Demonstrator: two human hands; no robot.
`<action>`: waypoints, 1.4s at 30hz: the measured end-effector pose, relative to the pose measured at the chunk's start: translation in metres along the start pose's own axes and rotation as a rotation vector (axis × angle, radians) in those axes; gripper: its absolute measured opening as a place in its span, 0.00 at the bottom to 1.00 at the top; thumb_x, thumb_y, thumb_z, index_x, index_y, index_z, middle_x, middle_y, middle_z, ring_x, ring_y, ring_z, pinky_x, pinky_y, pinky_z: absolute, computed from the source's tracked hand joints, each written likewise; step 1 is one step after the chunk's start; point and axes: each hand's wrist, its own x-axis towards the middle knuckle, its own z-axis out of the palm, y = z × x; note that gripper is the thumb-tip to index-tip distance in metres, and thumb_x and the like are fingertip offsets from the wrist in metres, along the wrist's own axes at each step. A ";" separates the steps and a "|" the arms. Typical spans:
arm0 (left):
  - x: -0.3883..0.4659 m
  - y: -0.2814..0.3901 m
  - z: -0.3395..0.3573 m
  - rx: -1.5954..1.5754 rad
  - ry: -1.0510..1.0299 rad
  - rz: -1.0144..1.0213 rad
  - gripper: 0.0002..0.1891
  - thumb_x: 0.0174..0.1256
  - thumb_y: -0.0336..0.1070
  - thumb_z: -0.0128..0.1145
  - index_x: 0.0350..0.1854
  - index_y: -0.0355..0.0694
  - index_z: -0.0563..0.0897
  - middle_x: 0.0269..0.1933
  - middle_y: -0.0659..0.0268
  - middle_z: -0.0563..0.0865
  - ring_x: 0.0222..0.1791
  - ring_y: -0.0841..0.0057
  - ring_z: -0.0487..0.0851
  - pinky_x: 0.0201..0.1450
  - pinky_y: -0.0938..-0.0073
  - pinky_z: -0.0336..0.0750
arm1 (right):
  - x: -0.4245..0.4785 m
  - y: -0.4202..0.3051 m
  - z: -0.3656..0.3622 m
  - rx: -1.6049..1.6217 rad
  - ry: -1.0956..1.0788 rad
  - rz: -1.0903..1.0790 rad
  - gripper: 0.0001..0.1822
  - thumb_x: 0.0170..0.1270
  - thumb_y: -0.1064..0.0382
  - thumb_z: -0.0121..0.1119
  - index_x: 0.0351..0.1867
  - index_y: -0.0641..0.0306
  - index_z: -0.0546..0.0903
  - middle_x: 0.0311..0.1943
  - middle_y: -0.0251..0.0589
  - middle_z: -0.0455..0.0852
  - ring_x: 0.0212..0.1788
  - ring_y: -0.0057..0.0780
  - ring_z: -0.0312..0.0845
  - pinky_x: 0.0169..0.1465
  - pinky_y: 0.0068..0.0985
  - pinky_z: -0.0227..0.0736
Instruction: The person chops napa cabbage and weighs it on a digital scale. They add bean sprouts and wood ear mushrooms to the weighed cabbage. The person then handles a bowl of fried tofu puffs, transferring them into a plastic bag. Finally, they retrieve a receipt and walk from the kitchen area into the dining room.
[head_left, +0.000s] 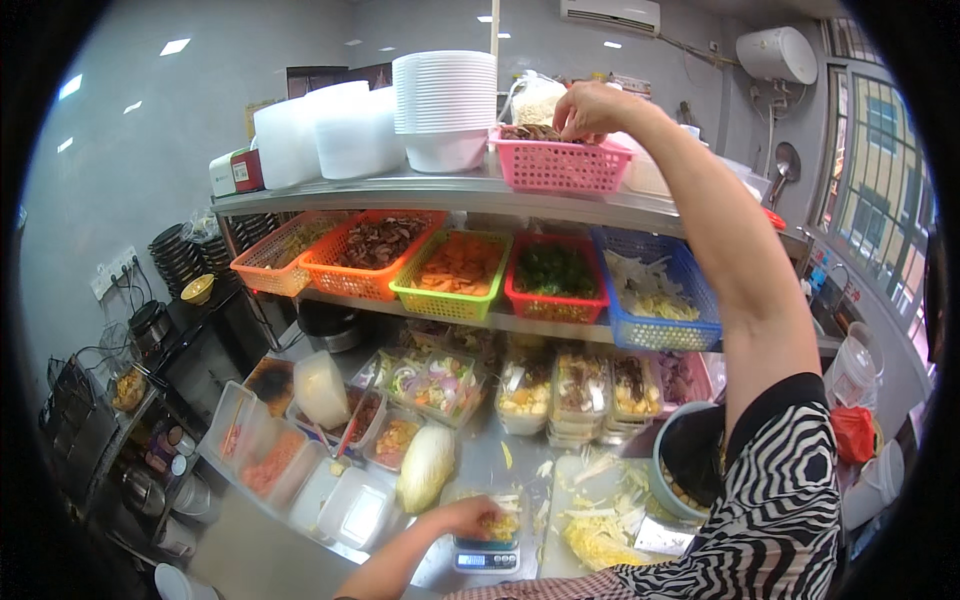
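Observation:
My right hand (589, 112) reaches up into a pink perforated basket (562, 166) of dark brown pieces on the top shelf; its fingertips are among the pieces, and whether they grip any cannot be told. Low down, my left hand (477, 517) rests at a container of shredded cabbage (504, 525) on a digital kitchen scale (486, 560); its fingertips are partly hidden. Just left of the scale lies a whole napa cabbage (426, 469). To the right, cut cabbage (600, 538) and a cleaver blade (664, 537) lie on a white cutting board (559, 517).
Colored baskets, including a green one of orange slices (450, 304), line the middle shelf (360, 300). Filled clear containers (581, 390) stand below it. White bowls (446, 112) are stacked on top. A blue-grey bucket (660, 469) stands beside the board.

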 end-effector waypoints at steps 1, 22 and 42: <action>0.002 -0.007 0.002 -0.074 -0.014 0.013 0.25 0.50 0.37 0.72 0.51 0.39 0.78 0.47 0.59 0.78 0.41 0.71 0.78 0.45 0.72 0.75 | 0.012 0.002 0.005 -0.008 -0.068 0.040 0.14 0.56 0.63 0.66 0.45 0.60 0.87 0.35 0.42 0.89 0.36 0.31 0.85 0.34 0.29 0.81; -0.034 0.069 0.014 0.068 0.431 -0.284 0.22 0.58 0.39 0.66 0.56 0.49 0.76 0.50 0.58 0.76 0.48 0.56 0.81 0.51 0.63 0.77 | 0.094 0.070 0.021 0.266 0.368 0.087 0.14 0.51 0.79 0.57 0.34 0.62 0.89 0.29 0.40 0.89 0.25 0.31 0.85 0.30 0.31 0.85; -0.053 0.121 -0.043 -0.812 0.801 0.269 0.59 0.48 0.24 0.74 0.78 0.51 0.44 0.62 0.57 0.71 0.44 0.79 0.79 0.39 0.79 0.80 | -0.113 -0.097 0.015 0.471 0.221 -0.317 0.07 0.62 0.75 0.61 0.39 0.71 0.87 0.32 0.36 0.89 0.32 0.15 0.80 0.36 0.17 0.75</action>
